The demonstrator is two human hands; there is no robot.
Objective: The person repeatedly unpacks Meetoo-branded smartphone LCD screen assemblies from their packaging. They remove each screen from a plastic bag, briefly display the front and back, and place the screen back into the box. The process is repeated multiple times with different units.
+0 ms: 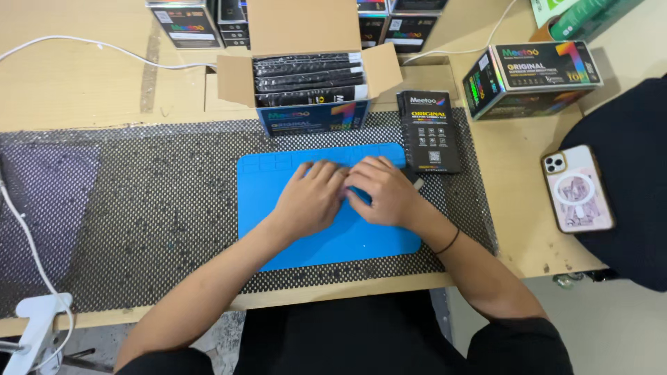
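My left hand (313, 194) and my right hand (383, 192) rest side by side, palms down, on a blue silicone work mat (278, 177). Their fingertips meet near the mat's upper middle. Something small and dark pokes out by my right hand's far edge, but the hands hide what lies under them. A flat black packet (429, 132) lies just right of the mat's top corner. Behind the mat stands an open cardboard box (309, 76) with several black packets stacked inside.
A black mesh anti-slip sheet (139, 201) covers the wooden table (76, 90). A closed colourful box (531, 78) stands at the right. A phone in a pale case (578, 189) lies on dark cloth. A white cable (28, 243) and clamp are at left.
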